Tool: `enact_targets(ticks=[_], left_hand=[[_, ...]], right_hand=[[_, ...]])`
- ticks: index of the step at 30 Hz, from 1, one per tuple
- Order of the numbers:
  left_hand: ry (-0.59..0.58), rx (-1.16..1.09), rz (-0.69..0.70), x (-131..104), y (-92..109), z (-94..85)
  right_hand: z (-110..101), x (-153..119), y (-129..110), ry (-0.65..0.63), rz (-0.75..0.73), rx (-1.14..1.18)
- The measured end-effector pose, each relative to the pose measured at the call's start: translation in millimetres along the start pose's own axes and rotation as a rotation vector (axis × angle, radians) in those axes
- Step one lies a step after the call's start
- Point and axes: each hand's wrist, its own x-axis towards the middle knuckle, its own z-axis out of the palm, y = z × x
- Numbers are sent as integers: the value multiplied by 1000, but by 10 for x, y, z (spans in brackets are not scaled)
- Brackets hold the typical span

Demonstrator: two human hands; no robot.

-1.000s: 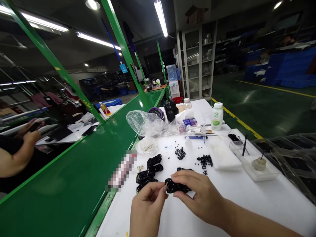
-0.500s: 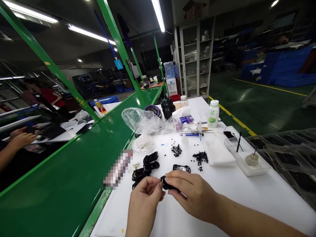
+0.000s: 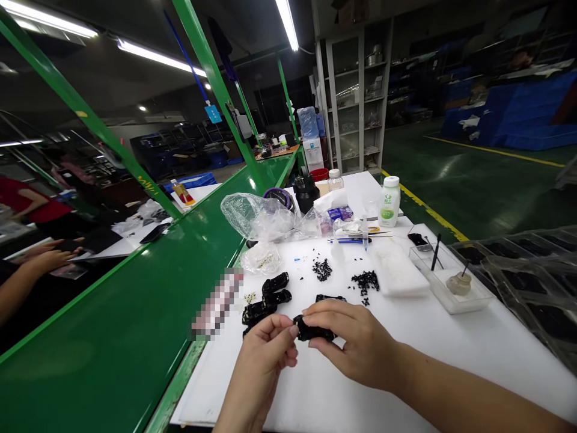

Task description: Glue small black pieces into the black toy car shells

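On the white tabletop (image 3: 433,373), a thick white rectangular slab (image 3: 400,273) is serving as the landmark. Left of it and nearer the person, the right hand (image 3: 360,340) is grasping a glossy black elongated moulded part (image 3: 315,331) between thumb and fingers. The left hand (image 3: 264,352) is bringing thumb and forefinger together at the part's left end; whether they are gripping the part or a tiny piece, I cannot tell.

A second black moulded part (image 3: 331,297), partly hidden behind the right hand, is lying left of the slab. A heap of tiny black pieces (image 3: 366,281) is lying just left of the slab, a looser black heap (image 3: 321,269) farther left, and several clustered black moulded parts (image 3: 276,281) are lying farther left again. A clear plastic tray (image 3: 466,305) is sitting right of the slab; a white green-labelled bottle (image 3: 390,204) is standing behind it.
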Motion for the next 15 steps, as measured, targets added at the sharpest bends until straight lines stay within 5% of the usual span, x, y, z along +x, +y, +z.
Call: enact_targets(ticks=[6, 15], left_hand=[[64, 134, 137, 13, -124, -32], [48, 88, 112, 10, -146, -70]], right_hand=[[18, -3, 36, 23, 17, -34], [4, -11, 40, 18, 18, -41]])
